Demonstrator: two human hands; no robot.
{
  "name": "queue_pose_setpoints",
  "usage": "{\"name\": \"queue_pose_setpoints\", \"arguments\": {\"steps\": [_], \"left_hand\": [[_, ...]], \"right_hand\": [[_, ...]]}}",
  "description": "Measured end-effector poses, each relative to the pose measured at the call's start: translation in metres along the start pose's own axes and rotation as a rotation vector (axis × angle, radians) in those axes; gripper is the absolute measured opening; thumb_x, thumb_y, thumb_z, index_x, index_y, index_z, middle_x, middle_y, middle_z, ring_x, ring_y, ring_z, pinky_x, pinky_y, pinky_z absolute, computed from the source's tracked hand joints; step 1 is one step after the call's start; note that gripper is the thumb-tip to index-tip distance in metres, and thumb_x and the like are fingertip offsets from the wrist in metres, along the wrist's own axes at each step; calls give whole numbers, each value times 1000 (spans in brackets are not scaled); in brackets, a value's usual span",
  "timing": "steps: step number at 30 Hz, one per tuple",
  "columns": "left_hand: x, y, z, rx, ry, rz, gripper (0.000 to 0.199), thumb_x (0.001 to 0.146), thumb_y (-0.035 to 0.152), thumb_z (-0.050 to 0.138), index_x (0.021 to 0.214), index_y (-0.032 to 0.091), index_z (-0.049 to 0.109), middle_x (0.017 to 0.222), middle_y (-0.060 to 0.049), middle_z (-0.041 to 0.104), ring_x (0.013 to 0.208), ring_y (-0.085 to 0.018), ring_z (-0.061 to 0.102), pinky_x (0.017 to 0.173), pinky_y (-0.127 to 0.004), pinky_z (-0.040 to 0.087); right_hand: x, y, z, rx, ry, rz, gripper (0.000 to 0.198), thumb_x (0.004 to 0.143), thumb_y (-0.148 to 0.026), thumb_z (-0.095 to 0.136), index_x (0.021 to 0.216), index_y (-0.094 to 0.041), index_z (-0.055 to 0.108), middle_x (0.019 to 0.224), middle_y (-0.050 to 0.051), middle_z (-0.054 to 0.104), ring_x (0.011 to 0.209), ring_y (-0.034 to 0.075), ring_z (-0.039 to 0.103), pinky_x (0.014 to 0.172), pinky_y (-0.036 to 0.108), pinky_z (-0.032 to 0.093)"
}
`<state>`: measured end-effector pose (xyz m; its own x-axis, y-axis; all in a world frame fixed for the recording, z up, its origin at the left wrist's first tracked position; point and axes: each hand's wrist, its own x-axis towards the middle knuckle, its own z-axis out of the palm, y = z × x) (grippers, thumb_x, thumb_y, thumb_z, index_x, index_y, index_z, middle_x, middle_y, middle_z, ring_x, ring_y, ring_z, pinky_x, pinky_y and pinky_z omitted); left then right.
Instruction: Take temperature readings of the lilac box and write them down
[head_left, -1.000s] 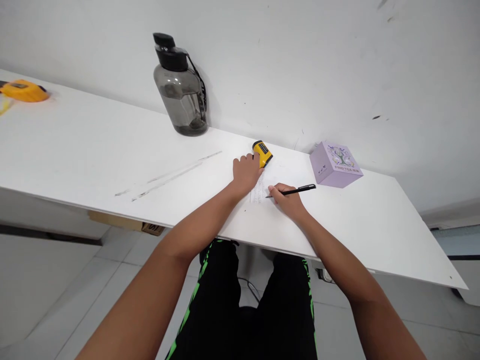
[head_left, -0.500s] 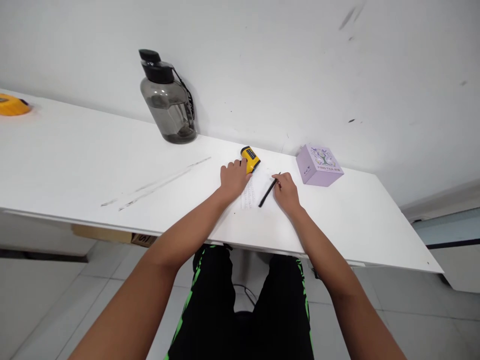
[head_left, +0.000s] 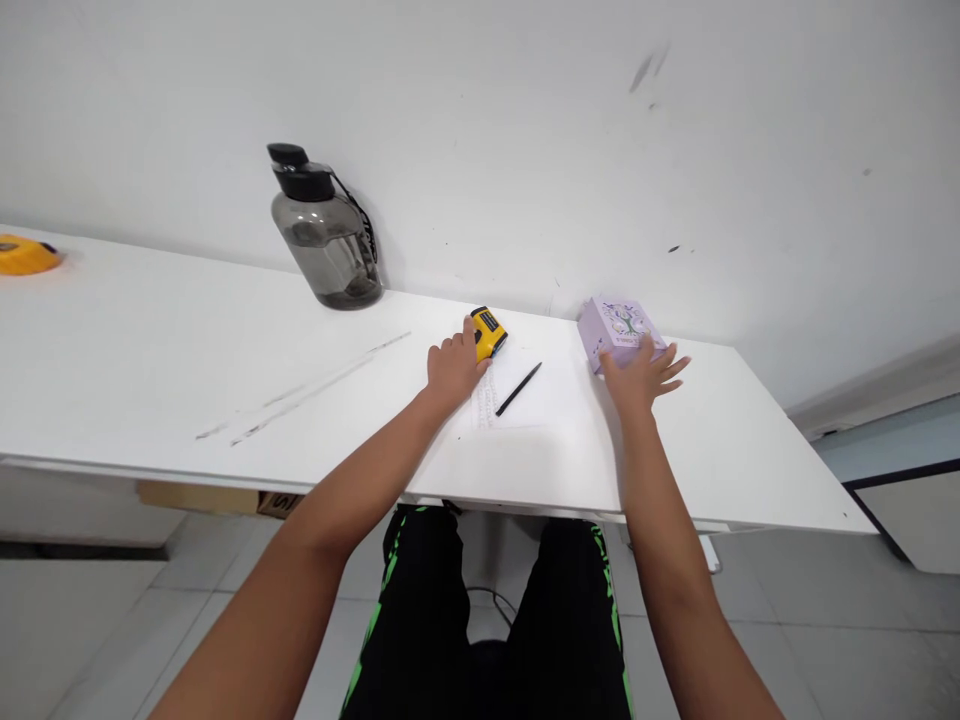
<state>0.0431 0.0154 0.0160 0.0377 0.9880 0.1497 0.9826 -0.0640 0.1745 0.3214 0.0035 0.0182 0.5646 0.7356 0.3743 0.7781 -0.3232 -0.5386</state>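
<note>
My left hand (head_left: 453, 366) is closed around a small yellow-and-black handheld device (head_left: 491, 335) resting at the upper left of a white sheet of paper (head_left: 536, 405). Small handwriting runs down the paper's left side. A black pen (head_left: 519, 389) lies slantwise on the sheet, with neither hand touching it. My right hand (head_left: 637, 380) is at the front of a lilac tea box (head_left: 616, 325), its fingers spread and its thumb by the box's front left. It overlaps the lower front of the box; firm contact is not clear.
A large grey translucent bottle (head_left: 330, 250) with a black lid, part full of liquid, stands against the wall. An orange-yellow object (head_left: 26, 256) lies at the far left of the white table (head_left: 150, 370). Dark scuff marks cross the tabletop. A cardboard box (head_left: 199, 497) shows beneath.
My right hand has let go of the pen, leaving it on the paper, and has moved right to the lilac box with its fingers spread. My left hand still holds the yellow device.
</note>
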Motion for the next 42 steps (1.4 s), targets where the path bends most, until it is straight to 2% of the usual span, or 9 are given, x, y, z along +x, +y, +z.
{"name": "queue_pose_setpoints", "arguments": {"steps": [2, 6, 13, 21, 26, 29, 33, 38, 42], "left_hand": [[0, 0, 0, 2, 5, 1, 81, 94, 48, 49, 158, 14, 13, 126, -18, 61, 110, -32, 59, 85, -38, 42], [1, -1, 2, 9, 6, 10, 78, 95, 48, 48, 157, 13, 16, 128, -19, 60, 111, -32, 58, 85, -39, 42], [3, -4, 3, 21, -27, -31, 74, 95, 52, 46, 153, 10, 27, 129, -19, 60, 114, -33, 56, 85, -39, 43], [4, -10, 0, -6, -25, -39, 66, 92, 52, 51, 145, 14, 39, 126, -16, 62, 112, -31, 58, 83, -36, 43], [4, -10, -3, -62, -12, -12, 77, 90, 53, 54, 151, 13, 29, 124, -18, 63, 111, -32, 59, 81, -37, 44], [3, -8, -4, -104, 16, 44, 82, 88, 52, 58, 153, 14, 25, 125, -17, 63, 110, -31, 60, 81, -37, 44], [1, -5, -5, -112, 77, 208, 80, 88, 44, 59, 155, 17, 24, 119, -13, 66, 108, -29, 61, 86, -37, 42], [-5, -1, -6, -150, 133, 441, 66, 83, 29, 59, 147, 21, 41, 114, -9, 69, 102, -26, 63, 91, -39, 41], [-12, 4, -4, -243, 110, 555, 61, 79, 32, 62, 138, 20, 50, 115, -7, 71, 98, -24, 66, 101, -41, 37]], "right_hand": [[1, 3, 0, -19, -138, 83, 98, 71, -54, 67, 153, -22, 23, 165, 19, -5, 149, 48, -8, 113, 73, 5], [2, 0, 4, 17, -186, 194, 107, 69, -53, 70, 156, -26, 14, 165, 20, -14, 150, 48, -4, 116, 67, 5], [2, 6, 6, 57, -139, 139, 101, 71, -56, 69, 154, -31, 17, 158, 22, 22, 148, 41, 20, 114, 69, 10], [1, 6, -5, 188, -97, 212, 101, 64, -62, 71, 151, -33, 29, 146, 18, 36, 121, 36, 56, 106, 51, 42], [2, 7, -12, 562, -40, 280, 90, 67, -63, 68, 144, -31, 36, 136, 11, 55, 119, 28, 58, 103, 45, 47], [6, 6, -6, 901, -121, 398, 75, 74, -65, 58, 137, -30, 38, 127, 7, 60, 101, 21, 65, 86, 40, 58], [11, 4, 5, 1067, -217, 520, 59, 82, -66, 42, 127, -29, 46, 104, 4, 65, 76, 16, 66, 73, 36, 60], [9, 4, 6, 1256, -343, 472, 64, 84, -72, 31, 128, -28, 45, 100, 5, 66, 87, 21, 68, 80, 43, 58], [0, -2, 0, 1542, -594, 500, 70, 81, -76, 34, 124, -24, 49, 98, 8, 67, 92, 24, 68, 85, 47, 57]]}}
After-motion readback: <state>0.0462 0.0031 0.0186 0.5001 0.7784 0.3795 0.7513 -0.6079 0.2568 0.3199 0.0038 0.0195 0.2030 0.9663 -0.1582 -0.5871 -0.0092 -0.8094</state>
